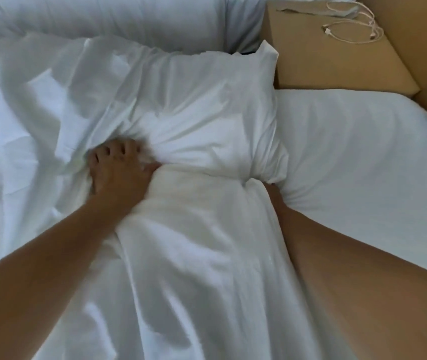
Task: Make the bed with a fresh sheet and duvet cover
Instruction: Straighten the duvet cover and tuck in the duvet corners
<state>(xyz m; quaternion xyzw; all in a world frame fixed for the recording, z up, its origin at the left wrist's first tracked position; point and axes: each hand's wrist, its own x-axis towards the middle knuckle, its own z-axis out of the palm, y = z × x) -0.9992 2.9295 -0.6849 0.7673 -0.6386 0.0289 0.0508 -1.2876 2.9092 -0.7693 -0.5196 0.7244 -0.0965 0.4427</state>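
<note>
The left hand (113, 170) is clenched on a bunch of the white duvet cover (181, 120), fingers curled into the cloth. At its 3 o'clock the right hand (272, 190) is buried under the same fabric, and I cannot tell whether it grips. The cover's stuffed corner bulges towards 1 o'clock on the bed. The fitted sheet (350, 152) lies smooth at 3 o'clock. Pillows (103, 19) sit at 12 o'clock. A tan bedside cabinet (324, 61) carrying white cables (352, 24) stands at 1 o'clock.
</note>
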